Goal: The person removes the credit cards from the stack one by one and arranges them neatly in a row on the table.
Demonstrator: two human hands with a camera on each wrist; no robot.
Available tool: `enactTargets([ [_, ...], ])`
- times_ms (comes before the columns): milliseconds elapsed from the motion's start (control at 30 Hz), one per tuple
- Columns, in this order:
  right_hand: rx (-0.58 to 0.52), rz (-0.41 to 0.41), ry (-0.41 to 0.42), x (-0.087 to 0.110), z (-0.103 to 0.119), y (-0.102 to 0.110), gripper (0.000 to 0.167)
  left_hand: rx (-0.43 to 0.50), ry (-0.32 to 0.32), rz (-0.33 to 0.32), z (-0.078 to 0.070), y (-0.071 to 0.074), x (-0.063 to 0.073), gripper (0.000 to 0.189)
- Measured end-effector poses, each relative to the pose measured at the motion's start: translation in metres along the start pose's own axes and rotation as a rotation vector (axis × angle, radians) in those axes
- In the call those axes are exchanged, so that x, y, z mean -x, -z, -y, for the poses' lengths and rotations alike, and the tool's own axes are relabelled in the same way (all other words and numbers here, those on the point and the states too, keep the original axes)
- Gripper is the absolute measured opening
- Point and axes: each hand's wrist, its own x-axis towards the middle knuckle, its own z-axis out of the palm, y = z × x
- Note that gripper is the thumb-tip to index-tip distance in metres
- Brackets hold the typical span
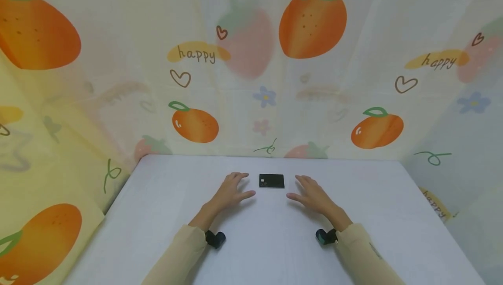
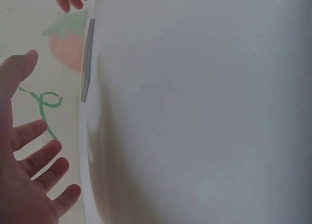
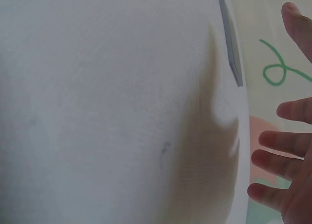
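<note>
A black card [image 1: 271,181] with a small light chip and "VIP" lettering lies flat on the white table, between the two hands. To its left is my left hand [image 1: 232,192], thumb and fingers spread apart, holding nothing. My right hand [image 1: 313,194] mirrors it on the card's right side, its thumb and fingers likewise spread around bare air. From the left wrist, the card [image 2: 88,60] shows edge-on beyond the spread fingers [image 2: 48,158]. The right wrist view also catches the card [image 3: 231,42] as a thin sliver, with the fingers [image 3: 280,143] at the right.
The white tabletop [image 1: 271,241] stretches under both forearms to a back edge. Behind it hangs a cloth backdrop [image 1: 243,101] printed with oranges, strawberries and "happy". More printed cloth [image 1: 43,180] runs along the left side. A dark wrist device [image 1: 215,239] sits on each wrist.
</note>
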Motion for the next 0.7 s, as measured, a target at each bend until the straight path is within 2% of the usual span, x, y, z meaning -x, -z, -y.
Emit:
enactTargets([
  [333, 0.024, -0.008, 0.046, -0.017, 0.004, 0.0, 0.079, 0.061, -0.022, 0.026, -0.006, -0.006, -0.022, 0.067],
  [567, 0.017, -0.006, 0.066, -0.029, 0.008, -0.004, 0.074, 0.115, -0.006, 0.065, -0.008, -0.012, -0.034, 0.067],
  [700, 0.026, 0.001, 0.075, -0.035, 0.011, -0.006, 0.073, 0.112, 0.005, 0.083, -0.007, -0.014, -0.042, 0.068],
])
